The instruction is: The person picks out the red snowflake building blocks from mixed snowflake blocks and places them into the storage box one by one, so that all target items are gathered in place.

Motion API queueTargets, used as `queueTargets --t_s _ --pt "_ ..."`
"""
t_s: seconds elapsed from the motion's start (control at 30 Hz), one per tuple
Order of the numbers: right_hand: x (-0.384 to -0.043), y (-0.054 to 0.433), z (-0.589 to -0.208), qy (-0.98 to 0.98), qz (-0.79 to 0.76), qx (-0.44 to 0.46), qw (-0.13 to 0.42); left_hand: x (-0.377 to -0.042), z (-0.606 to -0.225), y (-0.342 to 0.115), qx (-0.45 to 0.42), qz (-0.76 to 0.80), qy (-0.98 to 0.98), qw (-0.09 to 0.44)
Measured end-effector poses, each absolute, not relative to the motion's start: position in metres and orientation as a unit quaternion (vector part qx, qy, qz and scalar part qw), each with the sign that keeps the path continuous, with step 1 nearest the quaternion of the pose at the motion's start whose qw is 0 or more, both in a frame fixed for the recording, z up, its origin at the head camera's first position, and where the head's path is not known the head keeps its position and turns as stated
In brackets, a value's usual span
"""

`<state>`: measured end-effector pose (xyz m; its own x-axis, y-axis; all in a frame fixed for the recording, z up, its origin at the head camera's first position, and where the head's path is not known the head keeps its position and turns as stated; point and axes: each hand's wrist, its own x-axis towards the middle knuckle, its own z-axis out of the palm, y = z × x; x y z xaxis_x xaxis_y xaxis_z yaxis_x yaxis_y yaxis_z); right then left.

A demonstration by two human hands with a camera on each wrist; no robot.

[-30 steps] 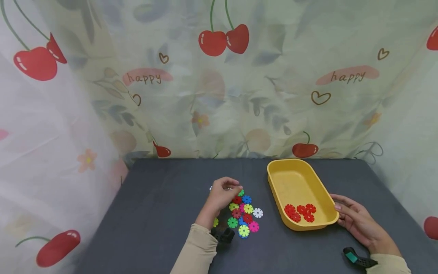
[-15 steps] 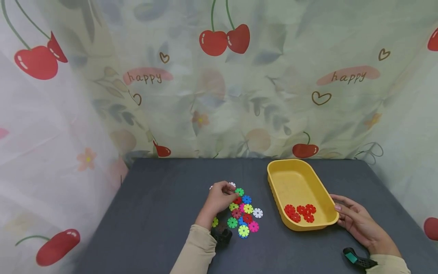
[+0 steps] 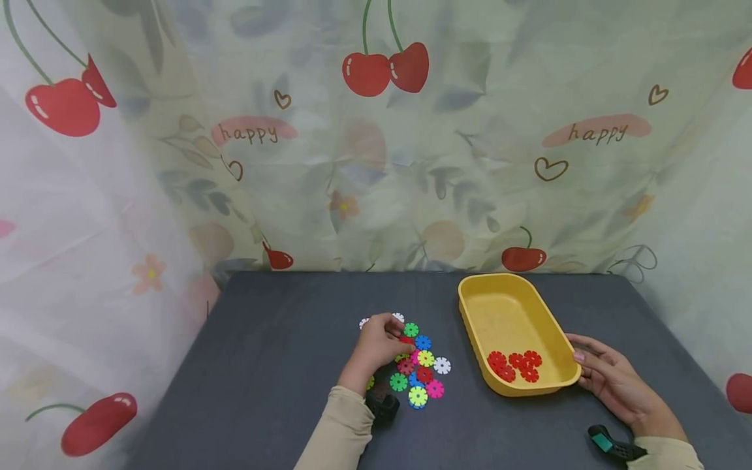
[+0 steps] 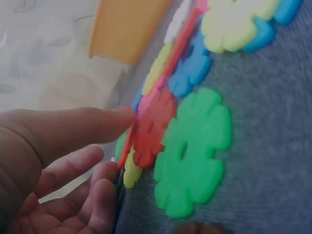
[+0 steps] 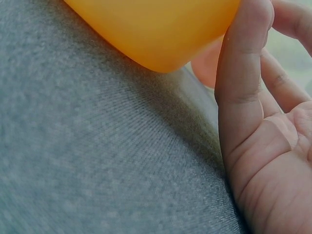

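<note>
Shifted since the earlier frame: left hand, slightly toward the near side of the table, left of the tray. Unchanged in position: tray and right hand.

Left hand condition: reaching over the disc pile, left of the tray. Thumb extended, other fingers bent, moderate gap between, with a red disc at the gap. Grip on the red disc: cannot tell from these views.

Right hand condition: resting against the tray at the near right corner. Fingers relaxed and spread, thumb touching the rim, long finger alongside the outer wall.

Tray: yellow, rounded at the corners, standing flat on the table. Contents: group of red discs at the near end of the tray floor.

Disc pile: flat notched discs left of the tray, partly overlapping. Find the following items there:
- white disc, closest to the tray;
- pink disc, left of the near end of the tray;
- yellow disc, on top of a blue one, farther left of the tray;
- green disc, left again from the tray.

Background: curtain beyond the tray, printed with cherries, hearts and "happy". Also visible: beige sleeve left of the tray.
</note>
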<state>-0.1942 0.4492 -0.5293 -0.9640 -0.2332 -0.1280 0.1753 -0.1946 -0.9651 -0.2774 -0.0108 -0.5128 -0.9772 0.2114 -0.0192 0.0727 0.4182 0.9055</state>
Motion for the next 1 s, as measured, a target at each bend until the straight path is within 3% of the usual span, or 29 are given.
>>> queueTargets --t_s 1.0 --pt "-0.1942 0.4494 -0.5307 0.628 -0.767 -0.015 0.128 -0.2843 -0.5112 -0.0201 0.092 0.551 0.828 0.053"
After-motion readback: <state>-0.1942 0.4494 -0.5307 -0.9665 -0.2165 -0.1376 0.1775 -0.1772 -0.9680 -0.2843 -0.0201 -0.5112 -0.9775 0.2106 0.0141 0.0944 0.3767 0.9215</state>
